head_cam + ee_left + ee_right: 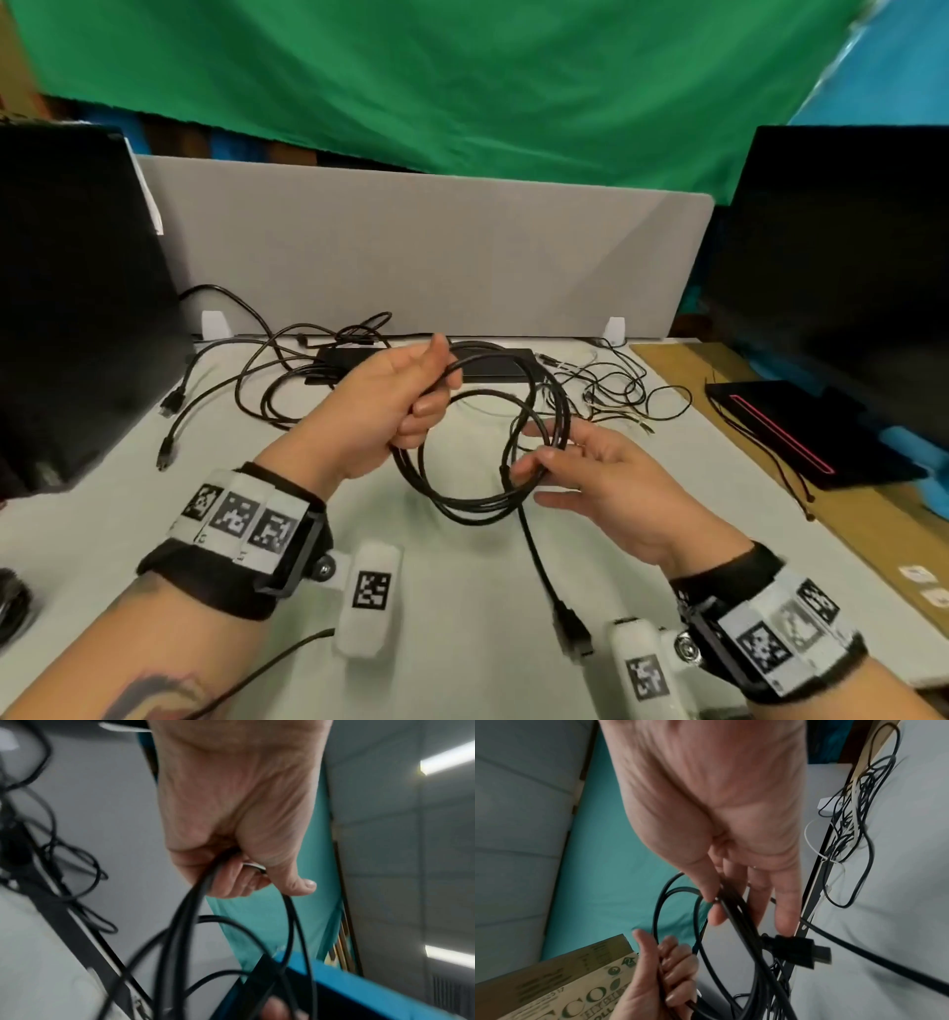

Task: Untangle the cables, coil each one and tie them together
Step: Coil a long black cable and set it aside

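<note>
A thick black cable (pixel 477 506) hangs in several loops between both hands above the table. My left hand (pixel 405 395) grips the coil's upper left side in a fist (pixel 231 874). My right hand (pixel 560 462) pinches the coil's right side between thumb and fingers (pixel 721 902). The cable's free end drops toward me and ends in a black plug (pixel 572 629), also seen as a plug (pixel 798 951) past my right fingers. A tangle of black cables (pixel 267 380) lies at the left rear. A tangle of thin wires (pixel 616 390) lies at the right rear.
A black power strip (pixel 493 362) lies behind the coil against the grey divider (pixel 426 252). Dark monitors stand at left (pixel 77 308) and right (pixel 842 288). A black and red flat device (pixel 801 437) lies on the wooden surface at right.
</note>
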Action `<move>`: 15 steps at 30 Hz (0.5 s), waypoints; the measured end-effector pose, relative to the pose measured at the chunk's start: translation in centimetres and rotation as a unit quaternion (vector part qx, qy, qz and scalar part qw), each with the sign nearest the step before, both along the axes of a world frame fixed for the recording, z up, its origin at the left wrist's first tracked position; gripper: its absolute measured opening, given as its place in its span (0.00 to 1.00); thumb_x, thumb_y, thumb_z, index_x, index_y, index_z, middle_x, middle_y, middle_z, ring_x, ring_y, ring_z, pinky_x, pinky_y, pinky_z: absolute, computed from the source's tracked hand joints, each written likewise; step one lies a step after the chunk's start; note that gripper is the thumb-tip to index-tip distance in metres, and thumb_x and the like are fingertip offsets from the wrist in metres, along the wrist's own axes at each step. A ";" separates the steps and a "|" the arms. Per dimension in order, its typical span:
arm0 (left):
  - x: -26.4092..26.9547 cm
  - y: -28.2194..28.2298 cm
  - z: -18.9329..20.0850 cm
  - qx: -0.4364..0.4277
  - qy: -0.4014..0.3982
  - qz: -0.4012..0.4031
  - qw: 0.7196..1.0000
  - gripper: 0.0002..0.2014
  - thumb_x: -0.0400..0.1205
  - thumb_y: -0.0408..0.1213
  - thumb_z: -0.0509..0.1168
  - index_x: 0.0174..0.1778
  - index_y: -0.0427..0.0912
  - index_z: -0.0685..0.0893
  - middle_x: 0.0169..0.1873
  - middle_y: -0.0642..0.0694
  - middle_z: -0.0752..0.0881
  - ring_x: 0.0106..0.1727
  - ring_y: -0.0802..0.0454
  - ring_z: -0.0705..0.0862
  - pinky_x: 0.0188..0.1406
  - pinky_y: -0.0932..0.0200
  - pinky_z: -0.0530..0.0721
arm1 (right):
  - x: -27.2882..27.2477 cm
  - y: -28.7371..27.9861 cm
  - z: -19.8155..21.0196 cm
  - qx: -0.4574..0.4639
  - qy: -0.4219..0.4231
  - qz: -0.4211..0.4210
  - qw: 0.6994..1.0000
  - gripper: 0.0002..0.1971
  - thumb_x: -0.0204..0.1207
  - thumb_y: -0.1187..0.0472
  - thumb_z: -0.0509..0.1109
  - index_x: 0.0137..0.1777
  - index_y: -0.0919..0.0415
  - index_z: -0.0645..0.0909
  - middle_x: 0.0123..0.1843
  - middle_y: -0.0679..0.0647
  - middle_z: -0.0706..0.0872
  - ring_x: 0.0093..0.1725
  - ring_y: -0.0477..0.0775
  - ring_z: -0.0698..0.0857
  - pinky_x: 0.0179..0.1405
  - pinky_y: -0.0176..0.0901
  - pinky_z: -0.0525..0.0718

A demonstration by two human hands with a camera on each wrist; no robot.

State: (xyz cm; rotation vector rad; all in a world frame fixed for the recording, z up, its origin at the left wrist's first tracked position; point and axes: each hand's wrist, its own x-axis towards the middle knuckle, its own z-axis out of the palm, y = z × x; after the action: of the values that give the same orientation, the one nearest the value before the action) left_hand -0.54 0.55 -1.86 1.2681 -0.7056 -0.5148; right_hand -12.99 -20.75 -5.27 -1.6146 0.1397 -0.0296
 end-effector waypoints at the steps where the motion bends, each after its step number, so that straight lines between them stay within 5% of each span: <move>1: 0.1 0.1 -0.2 0.038 -0.051 0.044 0.997 0.15 0.80 0.57 0.67 0.32 0.54 0.82 0.23 0.55 0.69 0.20 0.61 0.64 0.16 0.70 0.64 | 0.0 0.0 0.1 0.008 -0.009 0.002 1.000 0.12 0.86 0.66 0.64 0.67 0.61 0.79 0.51 0.61 0.92 0.57 0.60 0.89 0.62 0.58 0.85; 3: 0.3 0.3 -0.6 0.115 -0.165 0.135 0.970 0.09 0.75 0.55 0.72 0.34 0.57 0.83 0.28 0.59 0.76 0.26 0.62 0.73 0.23 0.69 0.72 | -0.2 0.0 0.6 0.032 -0.026 0.015 0.999 0.10 0.86 0.69 0.62 0.64 0.63 0.80 0.43 0.60 0.87 0.52 0.61 0.88 0.55 0.56 0.88; 5: 0.5 0.5 -1.3 0.154 -0.232 0.195 0.940 0.13 0.72 0.59 0.77 0.43 0.58 0.84 0.39 0.62 0.83 0.40 0.66 0.81 0.41 0.71 0.78 | -0.3 0.0 1.0 0.074 -0.030 0.039 0.996 0.12 0.87 0.70 0.60 0.64 0.66 0.81 0.38 0.57 0.79 0.45 0.58 0.84 0.49 0.55 0.88; 9: 0.3 0.6 -2.2 0.115 -0.092 0.133 0.980 0.34 0.60 0.56 0.83 0.62 0.62 0.81 0.65 0.61 0.84 0.69 0.61 0.82 0.71 0.57 0.78 | -0.4 0.3 1.4 0.197 -0.015 0.089 0.976 0.16 0.85 0.64 0.59 0.65 0.72 0.79 0.34 0.53 0.70 0.35 0.52 0.70 0.40 0.45 0.81; 12: -0.1 0.8 -3.0 0.105 0.020 0.030 0.994 0.37 0.60 0.55 0.81 0.69 0.65 0.80 0.66 0.54 0.87 0.70 0.52 0.84 0.69 0.47 0.80 | -0.4 0.7 1.1 0.247 -0.023 0.112 0.962 0.17 0.85 0.62 0.58 0.65 0.74 0.78 0.33 0.53 0.66 0.32 0.50 0.66 0.47 0.58 0.88; 15: -0.2 1.0 -3.7 0.123 0.032 0.000 0.992 0.42 0.62 0.46 0.83 0.73 0.55 0.76 0.58 0.42 0.91 0.61 0.46 0.89 0.61 0.53 0.81 | -0.3 0.6 1.0 0.227 -0.020 0.078 0.971 0.16 0.84 0.62 0.61 0.64 0.73 0.79 0.34 0.56 0.71 0.32 0.51 0.74 0.51 0.65 0.90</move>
State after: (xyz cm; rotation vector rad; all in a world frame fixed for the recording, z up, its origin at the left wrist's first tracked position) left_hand -0.76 1.58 -5.54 1.4735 -0.6001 -0.6544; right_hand -13.24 -20.11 -4.28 -1.1628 -0.0134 0.0861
